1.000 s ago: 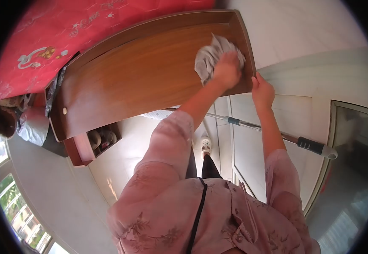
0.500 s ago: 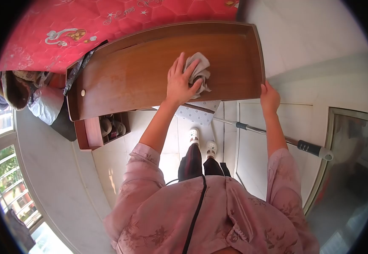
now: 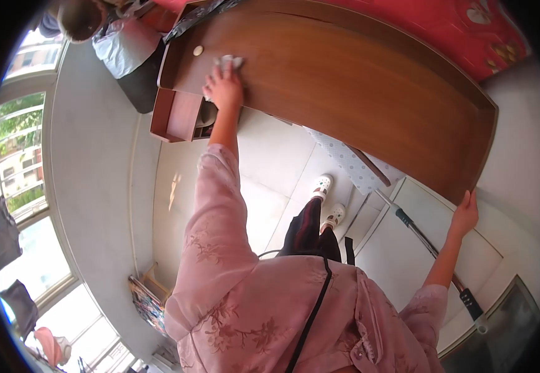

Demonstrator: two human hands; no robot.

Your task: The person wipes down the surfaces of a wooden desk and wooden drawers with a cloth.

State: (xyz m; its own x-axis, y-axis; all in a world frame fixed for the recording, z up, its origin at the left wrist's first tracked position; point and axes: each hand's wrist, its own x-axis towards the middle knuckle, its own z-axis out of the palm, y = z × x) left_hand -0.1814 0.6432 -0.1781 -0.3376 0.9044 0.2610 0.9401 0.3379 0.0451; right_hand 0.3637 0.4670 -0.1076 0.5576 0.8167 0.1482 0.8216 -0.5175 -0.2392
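The grey cloth (image 3: 232, 62) is sitting farther left on the wooden desk (image 3: 357, 81) than before, under the left hand's (image 3: 225, 90) spread-fingered grip. The right hand (image 3: 464, 216) is gripping the desk's corner.

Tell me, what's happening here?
A person's left hand rests, fingers spread, on a pale cloth near the left end of a wooden top, beside a small round disc. Their right hand holds the top's edge at the near right corner. A pole slants behind the right forearm.
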